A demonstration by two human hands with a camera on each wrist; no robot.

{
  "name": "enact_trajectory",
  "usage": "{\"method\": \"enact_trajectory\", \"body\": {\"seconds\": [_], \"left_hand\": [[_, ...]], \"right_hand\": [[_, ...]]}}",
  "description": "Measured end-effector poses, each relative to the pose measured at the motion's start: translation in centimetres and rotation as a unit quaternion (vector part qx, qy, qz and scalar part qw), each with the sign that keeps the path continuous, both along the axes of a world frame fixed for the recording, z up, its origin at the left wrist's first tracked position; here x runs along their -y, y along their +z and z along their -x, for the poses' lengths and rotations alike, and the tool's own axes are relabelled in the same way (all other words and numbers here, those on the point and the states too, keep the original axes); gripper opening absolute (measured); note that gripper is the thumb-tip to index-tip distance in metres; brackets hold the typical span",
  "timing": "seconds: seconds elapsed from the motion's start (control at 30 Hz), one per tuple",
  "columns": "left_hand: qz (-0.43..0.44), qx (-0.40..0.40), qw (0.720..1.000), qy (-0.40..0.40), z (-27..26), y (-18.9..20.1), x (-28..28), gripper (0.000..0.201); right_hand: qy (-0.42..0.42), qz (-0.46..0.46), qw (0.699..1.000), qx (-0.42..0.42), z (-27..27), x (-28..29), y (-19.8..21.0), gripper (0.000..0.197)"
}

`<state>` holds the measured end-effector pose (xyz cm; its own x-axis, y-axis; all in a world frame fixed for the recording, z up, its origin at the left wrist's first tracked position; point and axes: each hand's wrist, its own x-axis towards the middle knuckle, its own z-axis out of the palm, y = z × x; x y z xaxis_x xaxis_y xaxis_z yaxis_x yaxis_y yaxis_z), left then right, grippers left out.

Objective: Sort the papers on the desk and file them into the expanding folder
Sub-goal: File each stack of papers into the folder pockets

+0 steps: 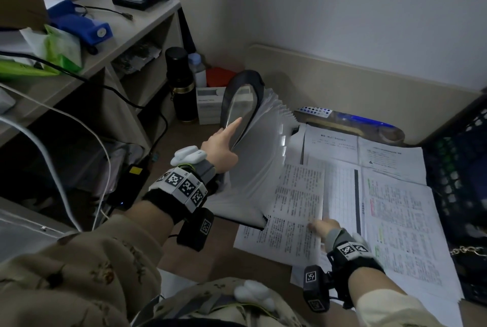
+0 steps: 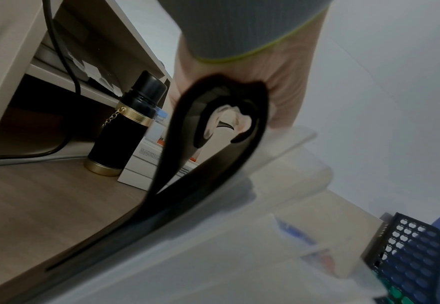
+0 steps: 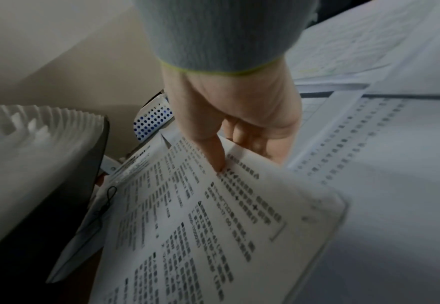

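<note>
Step in hand: judged from the layout, one sheet is being picked out for filing while the folder is held open.
Left hand (image 1: pixel 220 147): it grips the black front flap of the white accordion-pleated expanding folder (image 1: pixel 253 158), forefinger laid straight along the flap, the other fingers (image 2: pixel 229 121) curled round its edge in the left wrist view.
Folder position: it stands tilted on the wood-grain surface (image 2: pixel 57 205), its pleats fanned open, just left of the papers.
Right hand (image 1: pixel 322 227): it pinches the near sheet of densely printed white paper (image 1: pixel 295 210), thumb on top and fingers (image 3: pixel 250 137) curled beneath, one edge lifted.
Other papers: more printed white sheets (image 1: pixel 400 210) lie spread and overlapping to the right, not yet filed.
Nearby: a black flask with gold bands (image 1: pixel 181 84) stands behind the folder; a black mesh basket (image 1: pixel 458 181) sits at far right.
Next move: it calls for lifting the sheet clear and lowering its edge squarely into one open pocket, with the flap held back.
</note>
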<state>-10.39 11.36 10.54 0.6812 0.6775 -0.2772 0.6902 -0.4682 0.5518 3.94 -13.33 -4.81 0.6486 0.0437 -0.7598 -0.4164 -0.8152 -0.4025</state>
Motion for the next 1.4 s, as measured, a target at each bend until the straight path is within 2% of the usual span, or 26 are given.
{"method": "enact_trajectory", "body": {"seconds": [0.07,0.2,0.43,0.57,0.7,0.83,1.0,1.17,1.3,1.4], "left_hand": [[-0.003,-0.002,1.0,0.001,-0.2,-0.2,0.1,0.094],[-0.006,-0.002,1.0,-0.005,-0.3,-0.5,0.2,0.094],[0.0,0.011,1.0,-0.004,-0.1,-0.6,0.1,0.095],[0.0,0.011,1.0,-0.006,-0.3,-0.6,0.2,0.095],[-0.009,0.005,1.0,-0.002,-0.4,-0.9,0.2,0.095],[-0.011,0.0,1.0,0.001,-0.9,-1.3,0.4,0.094],[-0.032,0.018,0.999,0.003,-1.7,-1.9,1.1,0.087],[-0.047,0.007,0.999,-0.009,-2.9,-2.5,2.1,0.088],[-0.056,-0.003,0.998,-0.015,-3.4,-3.0,2.5,0.087],[-0.055,-0.004,0.998,-0.018,-3.7,-3.2,2.8,0.086]], "right_hand": [[0.001,-0.003,1.0,-0.002,0.0,-0.2,0.5,0.029],[0.006,-0.039,0.999,0.022,-0.3,-0.9,1.5,0.027],[0.01,-0.125,0.992,-0.005,0.2,-1.0,0.3,0.029],[-0.001,-0.147,0.989,-0.032,0.3,-1.6,1.3,0.012],[-0.009,-0.166,0.986,-0.026,-0.1,-2.3,2.0,0.006],[0.012,-0.159,0.986,0.057,-1.3,-2.3,2.6,0.011],[0.005,-0.172,0.965,0.198,-2.5,-1.7,4.5,0.026],[-0.065,-0.191,0.919,0.339,-3.5,-1.0,8.2,0.025],[-0.143,-0.237,0.865,0.418,-4.0,-0.5,10.6,0.054],[-0.187,-0.268,0.839,0.435,-4.4,-0.2,11.3,0.054]]}}
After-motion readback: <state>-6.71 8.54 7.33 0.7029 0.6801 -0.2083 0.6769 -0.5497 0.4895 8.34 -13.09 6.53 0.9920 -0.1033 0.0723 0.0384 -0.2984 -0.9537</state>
